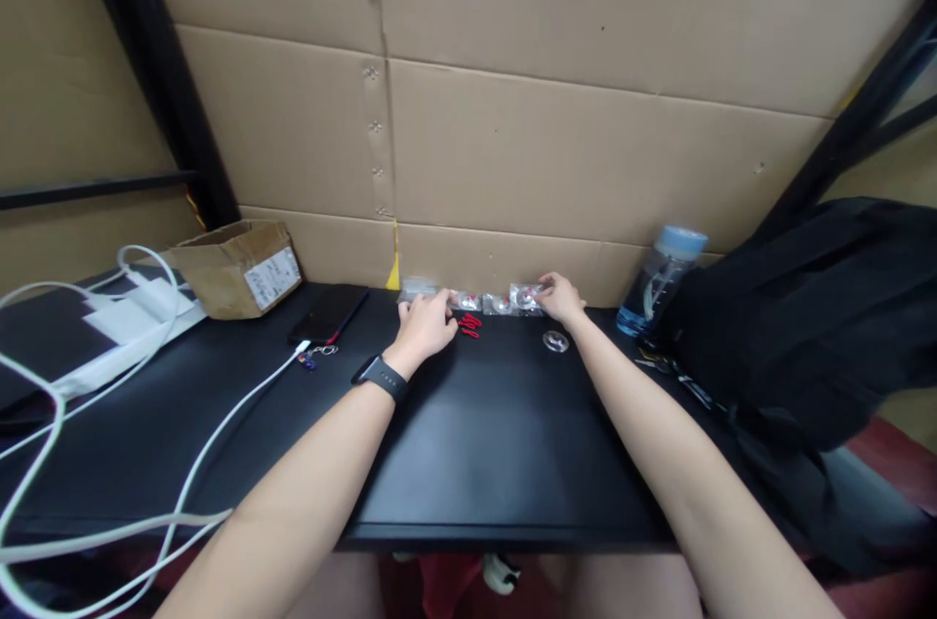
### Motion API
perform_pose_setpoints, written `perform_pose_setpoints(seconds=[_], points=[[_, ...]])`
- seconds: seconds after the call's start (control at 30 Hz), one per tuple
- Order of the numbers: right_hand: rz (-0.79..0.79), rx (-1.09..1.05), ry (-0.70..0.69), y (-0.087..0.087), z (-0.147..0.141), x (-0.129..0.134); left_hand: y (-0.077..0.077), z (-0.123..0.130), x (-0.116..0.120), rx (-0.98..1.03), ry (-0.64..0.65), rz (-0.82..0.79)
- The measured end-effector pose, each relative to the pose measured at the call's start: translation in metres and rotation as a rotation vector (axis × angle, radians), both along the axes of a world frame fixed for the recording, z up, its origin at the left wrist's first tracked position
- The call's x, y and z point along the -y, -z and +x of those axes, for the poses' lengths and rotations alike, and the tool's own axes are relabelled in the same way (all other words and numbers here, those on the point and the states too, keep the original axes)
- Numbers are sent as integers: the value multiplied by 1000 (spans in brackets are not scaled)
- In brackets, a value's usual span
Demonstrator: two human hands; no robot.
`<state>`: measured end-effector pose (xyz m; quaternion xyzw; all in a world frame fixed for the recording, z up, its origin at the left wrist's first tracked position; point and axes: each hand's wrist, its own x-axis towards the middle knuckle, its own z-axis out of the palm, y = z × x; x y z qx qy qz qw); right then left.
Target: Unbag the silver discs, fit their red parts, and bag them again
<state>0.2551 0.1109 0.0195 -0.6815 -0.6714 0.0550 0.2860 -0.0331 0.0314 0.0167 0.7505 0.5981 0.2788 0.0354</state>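
Note:
Along the foot of the cardboard wall lie several small clear plastic bags (501, 305) with red and clear bits inside. My right hand (562, 300) has thumb and fingers pinched at the right edge of the rightmost bag (524, 298). Over the left end of the row, my left hand (426, 322) rests with fingers bent and apart, touching or nearly touching the bags there. Just right of it are loose small red pieces (469, 323), perhaps loops or cords. A clear round disc-like item (555, 341) lies on the desk below my right hand.
On the black desk (505, 443), a phone (331, 313), a white cable (253, 396) and an open cardboard box (238, 272) are at left. A blue-lidded water bottle (657, 285) and a black backpack (812, 316) stand at right. The cardboard wall (505, 150) closes the back.

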Motion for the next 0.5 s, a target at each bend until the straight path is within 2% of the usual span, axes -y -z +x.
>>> perform_pose_setpoints(seconds=[0.1, 0.17, 0.27, 0.4, 0.5], points=[[63, 118, 27, 10, -10, 1, 3, -3, -3, -17, 26, -23], [87, 209, -48, 17, -13, 4, 6, -3, -4, -56, 69, -21], [59, 231, -109, 22, -13, 8, 10, -2, -5, -144, 132, -11], [36, 223, -126, 11, -6, 8, 13, -2, -4, -226, 186, -12], [-50, 201, -224, -4, 7, 12, 12, -1, -2, -255, 208, -10]])
